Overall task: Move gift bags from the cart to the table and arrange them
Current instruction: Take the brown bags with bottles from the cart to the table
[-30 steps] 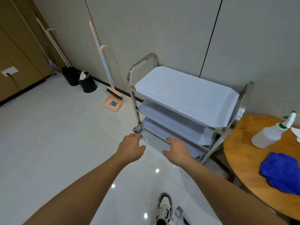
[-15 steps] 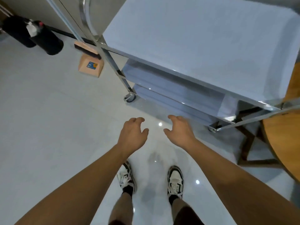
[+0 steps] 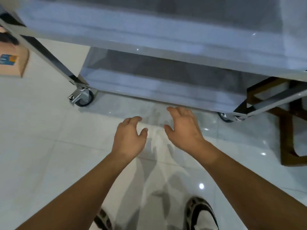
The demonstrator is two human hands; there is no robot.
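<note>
A steel cart point(image 3: 54, 57) on castors fills the top of the view, its shelves covered with pale flat sheets, probably folded gift bags point(image 3: 166, 83). The lowest shelf lies just beyond my fingertips. My left hand point(image 3: 130, 137) hovers over the floor with relaxed, slightly bent fingers and holds nothing. My right hand point(image 3: 183, 128) reaches a little farther forward, fingers spread, close to the bottom shelf's front edge but apart from it. The image is blurred by motion.
Glossy white floor tiles point(image 3: 41, 146) lie below. A castor point(image 3: 83, 97) sits at the cart's left corner, another point(image 3: 226, 116) at the right. A dustpan point(image 3: 11, 63) stands at far left. Brown wooden table legs point(image 3: 287, 138) stand at right. My shoes point(image 3: 201, 213) show at the bottom.
The view has dropped and closed in on the cart's lower shelves. Both hands moved forward and down toward the bottom shelf, still holding nothing.
</note>
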